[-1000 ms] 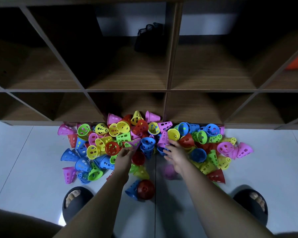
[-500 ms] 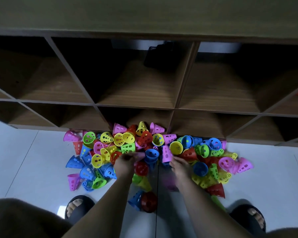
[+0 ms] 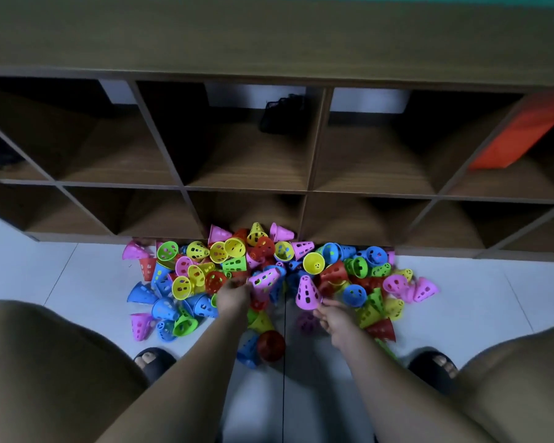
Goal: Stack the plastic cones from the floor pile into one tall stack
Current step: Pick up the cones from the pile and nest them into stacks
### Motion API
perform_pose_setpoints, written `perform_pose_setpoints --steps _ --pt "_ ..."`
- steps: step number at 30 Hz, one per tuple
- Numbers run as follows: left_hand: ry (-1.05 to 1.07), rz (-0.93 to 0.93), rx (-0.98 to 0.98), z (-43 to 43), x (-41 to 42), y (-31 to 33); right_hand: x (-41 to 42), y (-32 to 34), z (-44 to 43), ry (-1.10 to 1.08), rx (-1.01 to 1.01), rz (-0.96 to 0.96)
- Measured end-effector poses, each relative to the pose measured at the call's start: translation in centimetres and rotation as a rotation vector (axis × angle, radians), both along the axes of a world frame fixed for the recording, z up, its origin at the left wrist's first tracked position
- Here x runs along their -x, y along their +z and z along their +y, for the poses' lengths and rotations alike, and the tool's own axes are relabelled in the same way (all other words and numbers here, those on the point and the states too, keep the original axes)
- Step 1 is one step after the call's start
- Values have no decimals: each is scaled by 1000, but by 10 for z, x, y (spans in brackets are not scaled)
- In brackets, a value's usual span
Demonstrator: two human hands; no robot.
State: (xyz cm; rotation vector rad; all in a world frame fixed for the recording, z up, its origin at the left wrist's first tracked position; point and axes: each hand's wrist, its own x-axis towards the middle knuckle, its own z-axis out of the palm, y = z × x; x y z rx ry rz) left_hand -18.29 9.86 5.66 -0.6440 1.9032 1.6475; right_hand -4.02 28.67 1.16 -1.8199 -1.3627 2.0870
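Near shelf (image 3: pixel 312 148) base: left fingers (image 3: pixel 240 285) grip tilted pink cone (image 3: pixel 265 279); right fingers (image 3: pixel 326 304) pinch upright pink cone (image 3: pixel 307 294).

Left hand (image 3: pixel 234 295) grips 1 tilted pink cone (image 3: pixel 264 279). Right hand (image 3: pixel 333 319) pinches near rim of 1 upright pink cone (image 3: pixel 307 292). Mixed-colour cone pile (image 3: pixel 359 266) on white floor (image 3: pixel 77 282), against wooden shelf unit (image 3: pixel 247 174).

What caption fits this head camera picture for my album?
Left hand grips a sideways pink cone; right hand pinches an upright pink cone above the pile.
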Motion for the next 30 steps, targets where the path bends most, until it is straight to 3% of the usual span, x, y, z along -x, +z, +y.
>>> perform_pose_setpoints --steps 15,24,27,30 --pt "-111 -61 -9 -14 -41 -7 -35 -74 -16 168 -110 -215" --pt "-131 -126 -56 -14 -45 -19 -33 -102 3 183 47 -260" --pt "-140 -115 -38 -8 -43 -21 -33 -87 3 165 -31 -266" --pt "-154 -122 -45 2 -43 -25 -25 -41 -9 148 -116 -88"
